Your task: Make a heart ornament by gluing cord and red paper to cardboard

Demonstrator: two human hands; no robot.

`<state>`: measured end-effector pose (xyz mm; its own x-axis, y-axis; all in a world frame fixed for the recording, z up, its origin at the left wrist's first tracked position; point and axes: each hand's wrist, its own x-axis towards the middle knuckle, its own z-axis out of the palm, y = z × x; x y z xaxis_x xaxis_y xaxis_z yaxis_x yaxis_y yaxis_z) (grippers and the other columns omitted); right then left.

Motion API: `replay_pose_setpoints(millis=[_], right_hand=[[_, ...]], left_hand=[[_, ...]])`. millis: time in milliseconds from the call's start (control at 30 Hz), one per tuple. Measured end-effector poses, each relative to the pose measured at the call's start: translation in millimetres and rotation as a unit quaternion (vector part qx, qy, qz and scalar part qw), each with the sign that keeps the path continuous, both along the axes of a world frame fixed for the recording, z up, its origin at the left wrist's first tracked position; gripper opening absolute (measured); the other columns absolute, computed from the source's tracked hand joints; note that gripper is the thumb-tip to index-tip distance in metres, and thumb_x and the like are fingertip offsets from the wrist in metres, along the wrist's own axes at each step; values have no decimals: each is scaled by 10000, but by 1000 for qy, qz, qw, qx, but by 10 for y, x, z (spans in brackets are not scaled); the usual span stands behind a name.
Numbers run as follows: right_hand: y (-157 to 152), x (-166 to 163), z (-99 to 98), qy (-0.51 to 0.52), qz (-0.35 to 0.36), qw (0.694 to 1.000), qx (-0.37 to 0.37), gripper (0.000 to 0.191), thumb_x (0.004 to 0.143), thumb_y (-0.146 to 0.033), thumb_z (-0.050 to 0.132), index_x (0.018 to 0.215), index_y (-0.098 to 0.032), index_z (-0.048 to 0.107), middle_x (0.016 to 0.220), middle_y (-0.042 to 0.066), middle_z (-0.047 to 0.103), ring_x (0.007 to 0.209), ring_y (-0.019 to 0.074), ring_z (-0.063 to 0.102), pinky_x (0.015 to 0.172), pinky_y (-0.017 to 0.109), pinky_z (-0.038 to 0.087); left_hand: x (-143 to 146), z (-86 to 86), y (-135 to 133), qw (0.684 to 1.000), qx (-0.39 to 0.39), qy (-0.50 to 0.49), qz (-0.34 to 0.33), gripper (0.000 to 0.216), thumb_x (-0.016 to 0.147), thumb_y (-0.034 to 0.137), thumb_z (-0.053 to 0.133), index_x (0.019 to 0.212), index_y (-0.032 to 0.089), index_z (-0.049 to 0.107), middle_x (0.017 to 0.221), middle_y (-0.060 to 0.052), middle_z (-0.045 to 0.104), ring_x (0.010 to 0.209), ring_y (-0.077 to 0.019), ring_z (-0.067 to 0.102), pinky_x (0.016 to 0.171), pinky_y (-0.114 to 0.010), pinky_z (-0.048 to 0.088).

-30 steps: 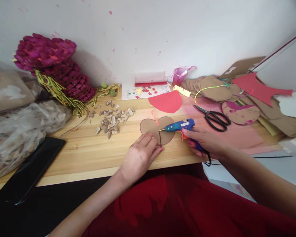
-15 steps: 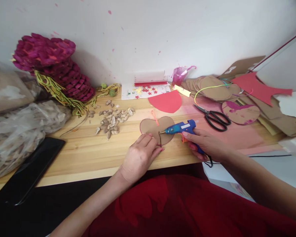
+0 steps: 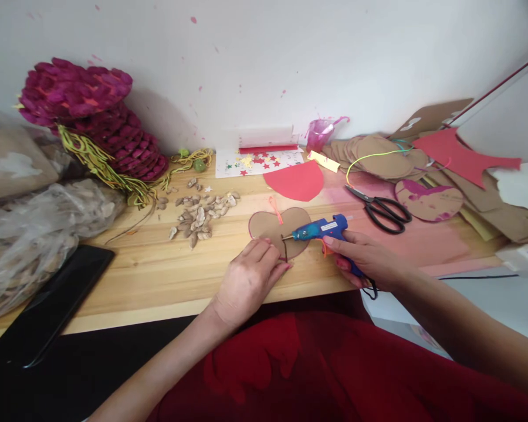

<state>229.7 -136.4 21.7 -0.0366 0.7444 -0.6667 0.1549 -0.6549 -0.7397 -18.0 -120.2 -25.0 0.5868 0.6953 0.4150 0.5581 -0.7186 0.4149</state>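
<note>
A brown cardboard heart (image 3: 264, 224) lies flat on the wooden table, with an orange cord loop (image 3: 273, 205) at its top notch. My left hand (image 3: 251, 272) is closed at the heart's lower left edge, its fingertips resting on the cardboard. A short dark strip or cord (image 3: 284, 252) runs down the heart beside my left thumb. In my right hand (image 3: 365, 258) is a blue hot glue gun (image 3: 319, 228), fingers wrapped round its handle near the orange trigger. Its metal nozzle is at the top end of the dark strip; whether glue comes out is too small to see.
Loose nut shells (image 3: 198, 217), a bag of shells (image 3: 66, 223) and a black phone (image 3: 57, 305) lie to the left. A purple shell-covered vase (image 3: 101, 117) stands behind. Black scissors (image 3: 382, 212), a red paper piece (image 3: 294, 179) and cardboard cutouts (image 3: 382, 155) are to the right.
The glue gun has shifted very slightly left and down, its nozzle staying by the dark strip. My left hand stays in place on the heart.
</note>
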Motion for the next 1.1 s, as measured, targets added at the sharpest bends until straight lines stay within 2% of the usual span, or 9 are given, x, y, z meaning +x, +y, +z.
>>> replay_pose_setpoints(millis=[267,533,733,933,1100], right_hand=[[96,17,-31,-32,-2,998,55,312,902,-491,584,820,-227,439,540,-80,472,318,69,422,315,187,248],[-3,-24,-13,-17,12,1000,10,352,879,-531,616,823,-237,431,549,-73,492,333,83,434,310,200,280],[63,-1,-33,-26,1,999,40,349,872,-516,624,797,-228,440,544,-71,489,325,74,429,309,195,247],[33,-16,-17,-9,-24,999,30,343,873,-518,622,820,-230,442,539,-76,478,326,68,412,309,186,259],[-14,-60,29,-50,25,998,39,369,874,-551,603,810,-233,426,554,-66,490,347,85,444,323,207,322]], left_hand=[[2,12,6,1000,-3,2,-4,139,964,291,559,879,181,555,970,-91,648,1025,-243,629,902,-423,564],[0,0,1,1000,-6,1,-4,128,966,294,556,902,183,555,974,-83,643,1049,-242,624,927,-417,556],[3,6,4,1000,2,-3,-7,121,964,287,558,892,190,555,966,-88,649,1038,-247,629,911,-431,563],[5,8,8,1000,5,1,-3,130,963,285,563,888,178,560,971,-92,652,1034,-244,627,917,-422,558],[4,3,7,1000,3,0,-4,124,961,288,565,902,179,566,969,-89,653,1039,-243,627,920,-418,556]])
